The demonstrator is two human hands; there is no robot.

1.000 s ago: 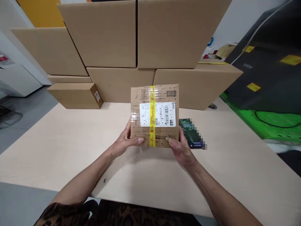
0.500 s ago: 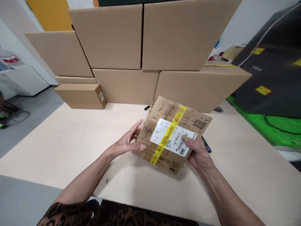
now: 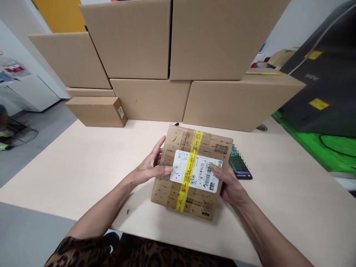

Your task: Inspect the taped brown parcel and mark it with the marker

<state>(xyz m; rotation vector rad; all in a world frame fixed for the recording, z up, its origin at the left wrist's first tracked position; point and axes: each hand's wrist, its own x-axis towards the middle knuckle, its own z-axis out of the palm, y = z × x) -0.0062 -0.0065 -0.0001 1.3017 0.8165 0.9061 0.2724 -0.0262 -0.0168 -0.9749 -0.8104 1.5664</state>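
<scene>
Between my hands is a flat brown cardboard box [image 3: 167,193], raised off the table and tilted toward me. A strip of yellow tape [image 3: 182,196] with red print crosses its top, over a white shipping label [image 3: 204,170]. My left hand [image 3: 152,163] grips the left side, thumb on top near the label and the other fingers partly hidden behind the edge. On the right side my right hand [image 3: 229,181] is closed on the box, its thumb pressed on the label and its fingers underneath, out of sight.
A phone [image 3: 241,167] lies on the table [image 3: 105,159] right of the box. Large cartons [image 3: 128,40] are stacked along the back, with a smaller carton [image 3: 94,111] at the left. A small black object [image 3: 176,124] peeks out behind the box. A dark machine [image 3: 322,85] stands at the right.
The box has moved left and toward me and turned to sit straighter. My left thumb now reaches further onto its top, and more of the phone shows.
</scene>
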